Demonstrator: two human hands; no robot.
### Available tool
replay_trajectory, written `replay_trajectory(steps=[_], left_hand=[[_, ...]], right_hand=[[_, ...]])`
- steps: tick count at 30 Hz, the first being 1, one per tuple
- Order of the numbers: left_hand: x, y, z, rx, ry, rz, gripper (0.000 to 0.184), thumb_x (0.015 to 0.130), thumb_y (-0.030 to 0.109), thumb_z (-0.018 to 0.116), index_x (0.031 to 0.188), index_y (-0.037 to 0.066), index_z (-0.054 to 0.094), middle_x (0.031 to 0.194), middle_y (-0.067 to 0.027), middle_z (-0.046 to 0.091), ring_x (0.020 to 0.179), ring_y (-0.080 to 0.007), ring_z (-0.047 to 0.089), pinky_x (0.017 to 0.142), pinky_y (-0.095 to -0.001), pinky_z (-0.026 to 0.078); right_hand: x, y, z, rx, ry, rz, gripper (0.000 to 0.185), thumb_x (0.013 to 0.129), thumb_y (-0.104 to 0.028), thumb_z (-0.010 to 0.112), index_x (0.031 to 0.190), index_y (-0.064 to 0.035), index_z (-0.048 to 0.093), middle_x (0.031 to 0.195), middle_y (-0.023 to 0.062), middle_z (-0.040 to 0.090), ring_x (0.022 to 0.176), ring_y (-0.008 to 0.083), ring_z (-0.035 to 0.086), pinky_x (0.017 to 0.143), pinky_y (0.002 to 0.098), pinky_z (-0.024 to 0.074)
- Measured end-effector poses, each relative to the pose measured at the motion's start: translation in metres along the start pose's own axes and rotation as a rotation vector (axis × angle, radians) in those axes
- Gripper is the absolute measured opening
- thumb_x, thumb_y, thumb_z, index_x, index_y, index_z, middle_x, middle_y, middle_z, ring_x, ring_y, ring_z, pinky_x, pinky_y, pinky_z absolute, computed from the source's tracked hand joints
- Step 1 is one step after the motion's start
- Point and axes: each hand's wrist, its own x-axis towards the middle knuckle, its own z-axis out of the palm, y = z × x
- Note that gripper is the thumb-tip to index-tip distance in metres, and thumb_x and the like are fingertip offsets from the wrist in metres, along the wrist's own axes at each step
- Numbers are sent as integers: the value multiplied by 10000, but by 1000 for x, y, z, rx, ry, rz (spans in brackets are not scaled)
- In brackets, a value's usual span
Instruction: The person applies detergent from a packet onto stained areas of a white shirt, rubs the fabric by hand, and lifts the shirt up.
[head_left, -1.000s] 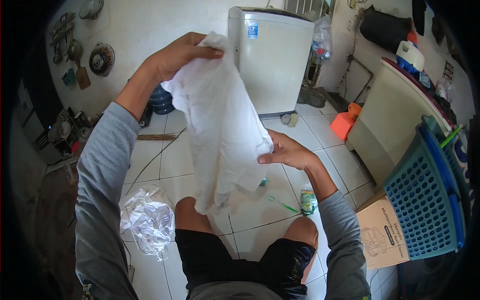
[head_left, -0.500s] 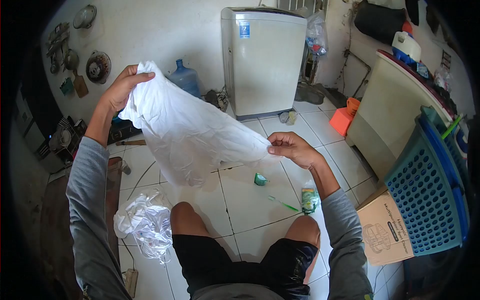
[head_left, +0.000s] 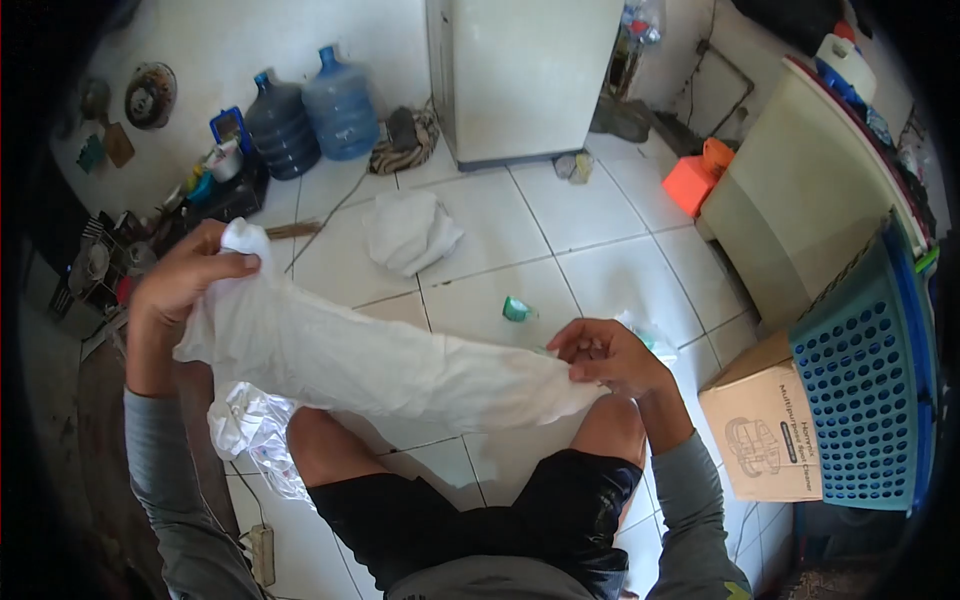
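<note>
A white cloth point(head_left: 390, 370) is stretched between my hands, above my knees. Its bunched upper left end is in the closed grip of my left hand point(head_left: 185, 285), thumb on top. At the narrower opposite end, the thumb and fingers of my right hand point(head_left: 620, 355) pinch the fabric. Beyond it, a folded white cloth point(head_left: 412, 232) lies on the floor tiles. A small green packet point(head_left: 517, 309) lies nearer. Behind my right hand is a partly hidden clear plastic package point(head_left: 655, 340). By my left knee, a white bundle in shiny plastic point(head_left: 262, 430) is partly covered by the held cloth.
Two blue water jugs point(head_left: 340, 105) stand against the back wall, left of a tall white appliance point(head_left: 530, 80). To the right are a cardboard box point(head_left: 755, 430), a blue-green laundry basket point(head_left: 860, 370) and an orange container point(head_left: 690, 185). A power strip point(head_left: 262, 555) lies lower left.
Both hands and the white cloth have come lower, and the cloth is now stretched flatter. My view has tilted down, bringing the folded cloth on the floor into sight.
</note>
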Motion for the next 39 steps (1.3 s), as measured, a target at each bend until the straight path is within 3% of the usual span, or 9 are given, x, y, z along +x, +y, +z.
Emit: replay_trajectory(steps=[5,12,14,16,22,28,34,37,39], left_hand=[[106,-135,75,154,-424,-242,546,920,349,850,1296,-32,739,1163,-85,761,1073,-182,679,946,-331,535],[200,-431,195,842,-130,2,621,910,327,792,1370,-68,661,1306,-272,732,1212,-431,708,1049,-490,562],[201,-407,222,964,-125,-278,541,894,220,790,1338,-52,642,1306,-281,695,1223,-464,672,1055,-516,562],[183,-351,257,1089,174,43,445,891,92,722,1312,-30,647,1307,-273,687,1281,-442,629,1083,-518,527],[119,-310,402,590,-592,880,464,938,100,648,1391,5,661,1436,-179,669,1405,-378,578,1187,-554,433],[85,-319,425,806,-570,773,756,972,169,665,1680,90,412,1786,-145,323,1672,-394,236,1313,-663,219],[70,-300,430,729,-478,599,748,969,145,676,1667,58,420,1760,-195,353,1664,-423,247,1320,-620,240],[47,-291,445,435,-348,534,711,952,107,711,1612,-1,472,1657,-249,469,1599,-435,361,1295,-567,321],[22,-281,449,297,-260,423,688,954,91,719,1591,-20,485,1619,-262,501,1570,-447,395,1287,-543,340]], right_hand=[[72,100,-49,-131,193,82,459,967,-141,819,1391,-37,677,1085,19,707,1011,130,681,934,308,556],[119,304,-58,-689,747,221,348,982,-271,778,1229,-27,744,1143,188,804,995,355,782,882,449,612],[107,322,-33,-666,739,334,328,982,-304,778,1156,-26,761,1076,193,806,988,361,782,886,458,610],[104,326,-10,-638,733,451,327,982,-336,777,1084,-25,778,1008,197,808,980,366,781,891,466,608],[122,320,40,-578,700,555,315,962,-359,796,952,-44,787,934,184,804,895,399,783,845,503,613],[125,335,29,-716,627,509,320,955,-365,805,975,-47,771,890,185,791,876,413,778,827,524,609],[170,280,-68,-870,1197,-82,398,917,-201,841,1276,-64,739,1471,185,632,1241,375,664,1015,478,557],[193,290,-125,-1109,950,-474,354,938,-167,818,1278,-86,764,1270,183,731,1041,352,719,920,439,572],[184,276,-129,-840,803,-242,289,958,-175,803,1230,-81,775,1135,178,752,932,328,721,858,422,571]])
